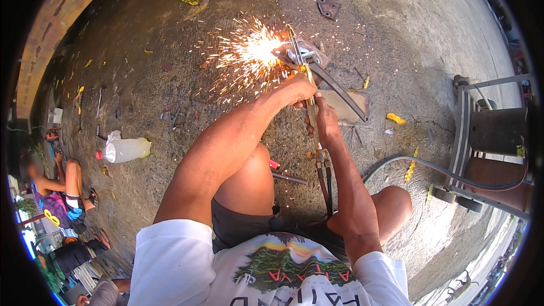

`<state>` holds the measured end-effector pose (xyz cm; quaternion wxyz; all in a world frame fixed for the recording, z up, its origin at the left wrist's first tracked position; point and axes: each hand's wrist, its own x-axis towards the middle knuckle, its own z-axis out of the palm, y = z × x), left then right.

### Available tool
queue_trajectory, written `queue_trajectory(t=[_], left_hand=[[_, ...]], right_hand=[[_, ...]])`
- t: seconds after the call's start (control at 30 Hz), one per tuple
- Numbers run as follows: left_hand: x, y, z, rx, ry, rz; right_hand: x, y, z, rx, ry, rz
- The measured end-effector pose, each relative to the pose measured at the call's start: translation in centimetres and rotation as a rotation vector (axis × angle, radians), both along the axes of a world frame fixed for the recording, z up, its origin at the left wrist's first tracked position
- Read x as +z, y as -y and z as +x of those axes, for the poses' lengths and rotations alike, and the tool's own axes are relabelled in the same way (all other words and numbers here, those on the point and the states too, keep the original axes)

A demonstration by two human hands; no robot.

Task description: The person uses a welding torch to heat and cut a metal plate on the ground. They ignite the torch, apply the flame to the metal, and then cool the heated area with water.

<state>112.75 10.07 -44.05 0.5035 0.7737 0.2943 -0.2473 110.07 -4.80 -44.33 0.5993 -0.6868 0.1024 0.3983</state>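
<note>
Both my hands are closed round a brass cutting torch (311,116) that points away from me. My left hand (298,89) grips it nearer the tip, with my right hand (324,114) just behind on the body. At the torch's far end, bright sparks (258,45) spray to the left from a piece of metal, and the glare hides part of the workpiece. A long dark metal bar (343,92) slants from beside the cut toward the right, its near end over a flat rusty plate (358,103). Hoses (324,188) run from the torch back between my legs.
A bottle (127,150) lies on the left. Beyond the sparks is a plate with holes (328,8). A wheeled metal cart (460,141) holding cylinders stands right, a hose (430,161) reaching it. A rusty curved beam (42,39) crosses far left. People (65,187) sit at left.
</note>
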Motion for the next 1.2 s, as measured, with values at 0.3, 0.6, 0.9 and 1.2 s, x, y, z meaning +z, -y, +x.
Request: queue_trajectory(t=[0.3,0.6,0.9,1.2], left_hand=[[1.2,0.3,0.1,-0.023,-0.053,0.094],[0.6,0.4,-0.2,0.048,-0.014,0.004],[0.7,0.1,-0.4,0.001,0.024,0.018],[2.5,0.4,-0.3,-0.147,0.003,0.095]], right_hand=[[-0.4,0.1,0.1,-0.005,-0.02,0.01],[-0.1,0.0,0.0,-0.013,-0.035,-0.015],[0.1,-0.1,-0.1,0.015,-0.045,-0.018],[0.0,1.2,0.5,0.085,-0.2,0.193]])
